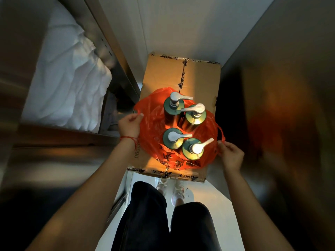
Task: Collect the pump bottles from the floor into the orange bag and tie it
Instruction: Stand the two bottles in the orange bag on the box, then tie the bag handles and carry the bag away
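An orange plastic bag [154, 124] sits open on a cardboard box [181, 77]. Several green pump bottles with silver pump heads stand upright inside the bag; one pump bottle [173, 105] is at the back and another pump bottle [193, 148] is at the front right. My left hand [129, 125] grips the bag's left rim near its handle. My right hand [231, 156] pinches the bag's right handle loop [220, 134] at the box's right edge.
The cardboard box fills a narrow passage between a metal-framed bed with white bedding [68, 78] on the left and a dark wall [281, 115] on the right. My legs and shoes [174, 192] stand on the pale floor just in front of the box.
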A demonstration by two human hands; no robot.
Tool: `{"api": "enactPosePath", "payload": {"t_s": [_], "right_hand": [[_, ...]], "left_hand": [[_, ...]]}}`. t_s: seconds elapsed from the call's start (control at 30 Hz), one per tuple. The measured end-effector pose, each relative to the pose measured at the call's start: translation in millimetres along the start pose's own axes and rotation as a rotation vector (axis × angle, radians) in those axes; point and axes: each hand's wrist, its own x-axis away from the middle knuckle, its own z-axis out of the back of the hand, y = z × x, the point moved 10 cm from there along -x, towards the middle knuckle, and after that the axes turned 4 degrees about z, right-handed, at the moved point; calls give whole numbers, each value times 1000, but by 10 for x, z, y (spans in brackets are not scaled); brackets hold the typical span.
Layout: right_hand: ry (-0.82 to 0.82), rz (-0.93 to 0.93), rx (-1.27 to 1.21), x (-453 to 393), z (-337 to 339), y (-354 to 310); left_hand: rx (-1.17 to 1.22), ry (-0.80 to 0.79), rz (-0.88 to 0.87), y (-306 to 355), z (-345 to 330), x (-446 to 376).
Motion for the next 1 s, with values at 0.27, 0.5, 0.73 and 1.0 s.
{"api": "enactPosePath", "payload": {"t_s": [0.27, 0.5, 0.73, 1.0], "right_hand": [[-15, 133, -290, 421, 237, -873], [-112, 387, -397, 999, 485, -2021], [-255, 470, -362, 1219, 345, -2419], [-329, 619, -107, 1315, 246, -2499]], "left_hand": [[174, -81, -159, 629, 247, 636], [220, -236, -449, 1498, 447, 1441], [248, -279, -523, 1894, 492, 1789], [39, -242, -647, 1912, 454, 1851]]}}
